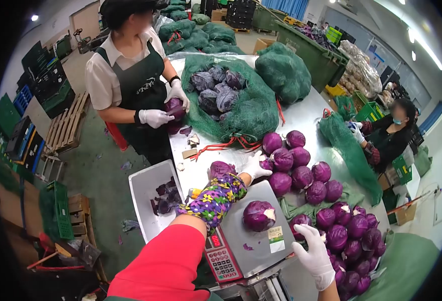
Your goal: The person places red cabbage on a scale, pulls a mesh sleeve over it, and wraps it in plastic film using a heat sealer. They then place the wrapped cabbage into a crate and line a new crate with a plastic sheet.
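My left hand (255, 167), in a white glove, reaches across the table with its fingers around the near side of a red cabbage (266, 164) at the edge of a group. In the lower right, my right hand (315, 256), also gloved, has its fingers apart beside another red cabbage (300, 220); contact is hard to make out. Between my hands, a trimmed red cabbage (259, 215) with a pale cut stem rests on a digital scale (241, 250). A printed label (276, 239) lies on the plate near a purple leaf scrap.
A co-worker (131, 75) at the left handles a red cabbage by an open green net sack (256, 113) of cabbages. Another person (394, 130) sits at the right. A white bin (143, 200) holds leaf trimmings. Many cabbages (351, 236) are heaped at the right.
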Action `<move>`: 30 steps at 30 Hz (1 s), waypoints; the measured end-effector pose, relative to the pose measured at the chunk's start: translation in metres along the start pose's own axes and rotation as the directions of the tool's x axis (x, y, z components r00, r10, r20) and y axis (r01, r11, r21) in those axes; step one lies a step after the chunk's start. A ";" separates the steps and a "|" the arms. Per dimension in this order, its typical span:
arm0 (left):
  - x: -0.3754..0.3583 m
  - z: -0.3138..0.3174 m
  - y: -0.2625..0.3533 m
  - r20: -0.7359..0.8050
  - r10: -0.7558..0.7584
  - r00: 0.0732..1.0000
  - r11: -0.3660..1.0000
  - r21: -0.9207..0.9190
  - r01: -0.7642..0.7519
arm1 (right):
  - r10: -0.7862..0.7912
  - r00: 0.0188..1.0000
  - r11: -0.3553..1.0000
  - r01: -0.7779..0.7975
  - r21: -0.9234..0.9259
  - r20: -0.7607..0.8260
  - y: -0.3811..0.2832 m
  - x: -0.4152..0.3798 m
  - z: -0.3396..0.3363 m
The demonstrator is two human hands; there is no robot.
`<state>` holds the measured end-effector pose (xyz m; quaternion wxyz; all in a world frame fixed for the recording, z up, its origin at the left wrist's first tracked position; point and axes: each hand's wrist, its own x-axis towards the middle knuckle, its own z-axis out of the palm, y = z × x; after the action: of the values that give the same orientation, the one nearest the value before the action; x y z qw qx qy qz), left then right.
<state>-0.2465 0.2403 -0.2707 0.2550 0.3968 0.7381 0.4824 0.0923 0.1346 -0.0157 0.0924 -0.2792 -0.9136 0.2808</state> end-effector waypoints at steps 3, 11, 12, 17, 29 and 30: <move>-0.002 -0.013 0.016 -0.076 0.064 0.995 0.963 -0.256 -0.081 | 0.048 0.999 0.998 -0.048 -0.028 -0.001 0.004 -0.013 -0.011; -0.045 -0.153 0.124 0.192 0.433 0.881 0.849 -0.416 -0.327 | 0.054 0.994 0.998 -0.058 -0.040 -0.093 0.006 -0.045 -0.025; -0.060 -0.161 0.123 0.120 0.355 0.927 0.866 -0.417 -0.277 | 0.058 0.995 0.998 -0.055 0.029 -0.084 0.006 -0.039 -0.020; -0.130 -0.200 0.150 0.146 0.111 0.983 0.919 -0.391 -0.046 | 0.099 0.995 0.980 -0.093 0.174 -0.024 -0.020 0.001 -0.001; -0.188 -0.232 0.112 0.151 0.128 0.980 0.938 -0.340 -0.070 | 0.080 0.995 0.794 -0.096 0.600 0.053 0.009 0.096 0.116; -0.192 -0.231 0.113 0.162 0.126 0.979 0.936 -0.346 -0.063 | 0.123 0.991 0.795 -0.124 0.593 0.041 0.007 0.095 0.116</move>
<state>-0.2768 -0.0126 -0.0750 0.3620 0.4244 0.5979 0.5757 -0.0207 0.1391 -0.1137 0.1565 -0.2951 -0.7595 0.5582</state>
